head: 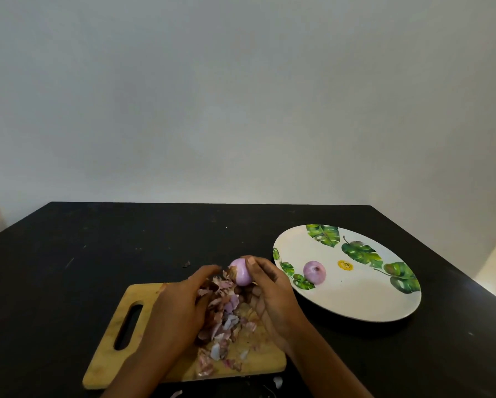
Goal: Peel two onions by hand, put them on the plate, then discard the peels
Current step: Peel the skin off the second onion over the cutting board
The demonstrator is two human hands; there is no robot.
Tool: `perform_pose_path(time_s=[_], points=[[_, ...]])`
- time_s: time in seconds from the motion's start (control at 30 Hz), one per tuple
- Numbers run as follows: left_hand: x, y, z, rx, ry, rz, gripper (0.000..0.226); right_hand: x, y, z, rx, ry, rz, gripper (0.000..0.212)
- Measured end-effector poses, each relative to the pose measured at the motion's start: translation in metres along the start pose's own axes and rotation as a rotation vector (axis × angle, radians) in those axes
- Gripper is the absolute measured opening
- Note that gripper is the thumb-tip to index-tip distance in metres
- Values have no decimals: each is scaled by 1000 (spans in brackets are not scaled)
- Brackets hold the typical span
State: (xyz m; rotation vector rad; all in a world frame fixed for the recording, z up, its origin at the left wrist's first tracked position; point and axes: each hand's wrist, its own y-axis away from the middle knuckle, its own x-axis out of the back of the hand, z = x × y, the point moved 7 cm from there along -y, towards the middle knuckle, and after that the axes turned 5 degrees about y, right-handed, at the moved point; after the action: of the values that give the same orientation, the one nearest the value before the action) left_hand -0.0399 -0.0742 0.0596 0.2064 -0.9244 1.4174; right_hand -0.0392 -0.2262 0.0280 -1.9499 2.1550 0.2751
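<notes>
The held onion [241, 272], mostly bare and purple, is raised above the 12 o'clock edge of the cutting board [109, 340]. A brown skin flap [230, 273] clings at its 9 o'clock side. The right grip [272, 297] clasps the onion from 3 o'clock with thumb and fingers. The left grip [180, 305] reaches the flap from 8 o'clock, but blur hides whether it pinches the flap. Loose peels [226, 320] lie heaped on the board at 6 o'clock of the onion. The plate [356, 300] sits at 3 o'clock on the dark surface [97, 239] and carries one peeled onion [314, 272].

Judged step: finishing the second peel. The next move calls for tearing the flap free, then setting the onion on the plate.
</notes>
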Motion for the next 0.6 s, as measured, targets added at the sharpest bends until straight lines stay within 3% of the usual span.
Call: perform_pose_path(time_s=[0.17, 0.33, 0.47, 0.6], points=[[4, 1, -1, 10, 7, 49, 14, -3, 1, 2, -56, -82, -6, 42], [5, 0, 0, -37, 103, 106, 33, -6, 2, 9, -163, -186, -25, 47], [2, 0, 6, -12, 286, 54, 41, -9, 2, 11, -182, -231, -63, 51], [0, 1, 7, -44, 175, 40, 16, -10, 3, 10, -158, -197, -92, 48]])
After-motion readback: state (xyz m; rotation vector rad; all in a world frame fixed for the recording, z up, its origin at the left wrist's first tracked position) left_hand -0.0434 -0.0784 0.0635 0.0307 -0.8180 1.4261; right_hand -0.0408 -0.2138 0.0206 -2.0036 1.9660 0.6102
